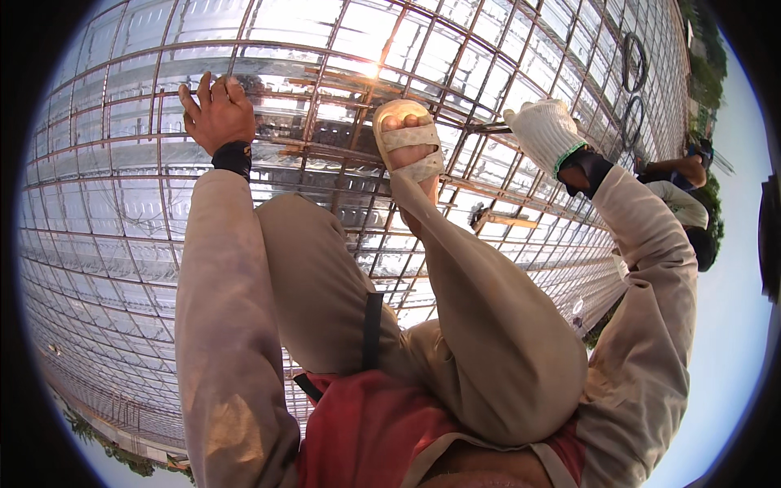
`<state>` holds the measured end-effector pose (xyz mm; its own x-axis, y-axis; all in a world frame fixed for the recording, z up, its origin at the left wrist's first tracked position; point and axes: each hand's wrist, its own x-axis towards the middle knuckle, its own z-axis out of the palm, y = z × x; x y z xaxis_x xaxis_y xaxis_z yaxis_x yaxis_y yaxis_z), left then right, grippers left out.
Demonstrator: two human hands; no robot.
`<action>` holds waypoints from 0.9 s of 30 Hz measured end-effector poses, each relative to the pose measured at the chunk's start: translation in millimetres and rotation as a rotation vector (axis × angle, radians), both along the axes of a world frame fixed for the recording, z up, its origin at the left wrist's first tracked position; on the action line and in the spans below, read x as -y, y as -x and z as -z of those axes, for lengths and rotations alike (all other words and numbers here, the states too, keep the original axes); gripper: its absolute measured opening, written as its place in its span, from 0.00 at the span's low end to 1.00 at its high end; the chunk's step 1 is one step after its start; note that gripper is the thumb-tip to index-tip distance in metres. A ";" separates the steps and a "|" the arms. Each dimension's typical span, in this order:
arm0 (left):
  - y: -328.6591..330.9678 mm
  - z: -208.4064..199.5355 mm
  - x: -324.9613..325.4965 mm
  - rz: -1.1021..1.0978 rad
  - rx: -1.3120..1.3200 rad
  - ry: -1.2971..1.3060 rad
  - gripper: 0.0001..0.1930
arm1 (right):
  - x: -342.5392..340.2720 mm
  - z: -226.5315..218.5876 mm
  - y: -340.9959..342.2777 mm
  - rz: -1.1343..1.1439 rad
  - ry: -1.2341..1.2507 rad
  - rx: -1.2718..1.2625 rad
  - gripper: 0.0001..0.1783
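My bare left hand reaches over the steel bar mesh, its fingers apart and their tips at a bar. In a white knitted glove, my right hand is closed round a thin dark metal tool. The tool's end points left, close to a bar crossing beside my sandalled foot; its handle is hidden in the glove, so its kind does not show. Below that hand, a hammer with a wooden handle lies on the mesh.
Shiny ribbed metal sheeting lies under the bars and reflects glare. Dark coils of wire rest on the mesh at the far right. Other people are close by at the right edge. My bent knees fill the middle.
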<state>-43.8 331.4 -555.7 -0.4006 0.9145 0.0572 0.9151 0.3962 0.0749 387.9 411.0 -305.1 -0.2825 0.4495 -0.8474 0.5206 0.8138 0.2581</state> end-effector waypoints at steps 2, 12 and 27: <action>0.0 0.4 -1.1 0.004 0.009 -0.004 0.25 | 3.3 0.7 0.9 0.009 0.006 0.008 0.13; 1.7 -1.9 0.9 0.029 -0.023 -0.009 0.25 | 10.8 -6.0 -49.6 0.286 -0.092 -0.080 0.18; 5.0 1.2 -1.3 0.035 -0.020 0.006 0.26 | 20.5 153.5 -142.9 1.262 -0.820 -0.964 0.28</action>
